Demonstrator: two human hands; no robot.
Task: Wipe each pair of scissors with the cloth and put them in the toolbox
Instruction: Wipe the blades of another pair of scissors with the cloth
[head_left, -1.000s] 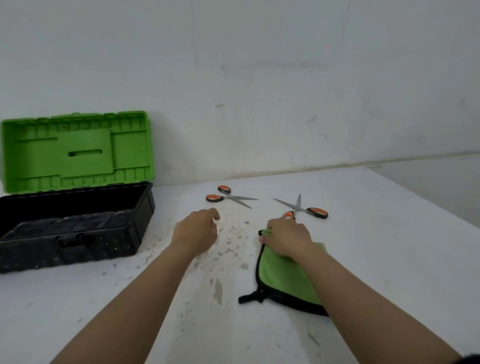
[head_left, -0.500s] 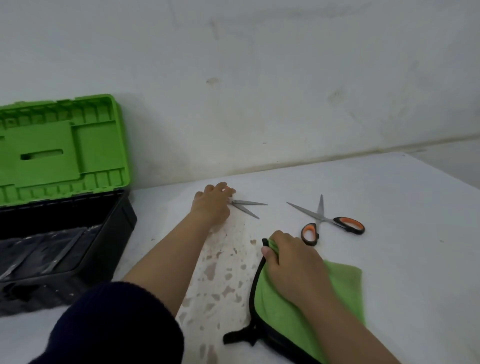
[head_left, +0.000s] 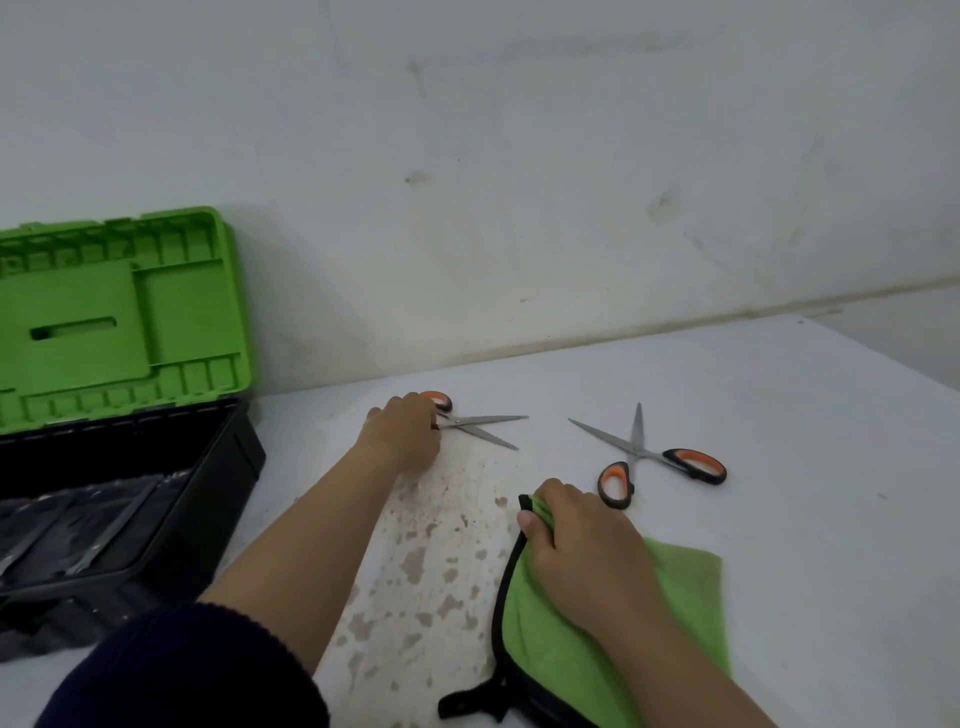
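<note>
Left hand (head_left: 402, 434) grasping scissors (head_left: 480, 423) handles, 11 o'clock; right hand (head_left: 571, 540) pinching cloth (head_left: 680, 613). Lift by handles, blades away.

This looks like a bare workroom or utility space rather than a home, though the narrow view leaves that uncertain. A white table (head_left: 779, 467), its surface blotched with brownish stains (head_left: 431, 561), stands against a scuffed, marked white wall (head_left: 519, 182). An open toolbox (head_left: 124, 519), with a black body and a green lid propped against the wall, sits on the table and suggests practical work.
</note>
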